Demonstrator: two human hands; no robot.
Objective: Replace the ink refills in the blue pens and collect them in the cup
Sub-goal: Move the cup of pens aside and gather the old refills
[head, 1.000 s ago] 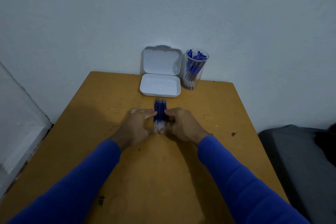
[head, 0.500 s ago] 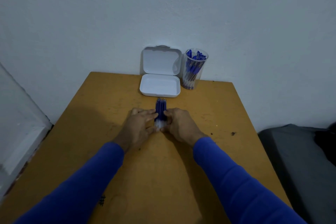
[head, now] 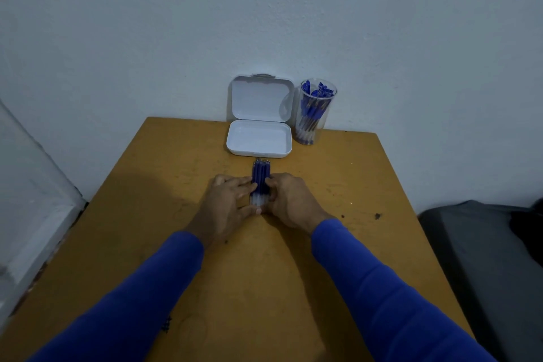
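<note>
Two hands press a small bundle of blue ink refills together on the yellow-brown wooden tabletop [head: 338, 244].

Against the frame half a second before, little differs: both hands stay at the bundle's sides, drawn very slightly nearer the body. Behind the bundle lies an open white plastic hinged box [head: 259, 141], lid up against the pale wall; just right of it stands a clear plastic cup [head: 313, 114] filled with blue pens [head: 314, 109]. A dark grey cushion [head: 484, 258] sits off the tabletop's right edge. The bundle of blue ink refills [head: 261, 174] lies lengthwise, tips toward the box, between the left hand [head: 227, 203] and right hand [head: 289, 200]. The grip: fingers of both hands close in on the bundle's near half, thumbs meeting at its clear ends.
</note>
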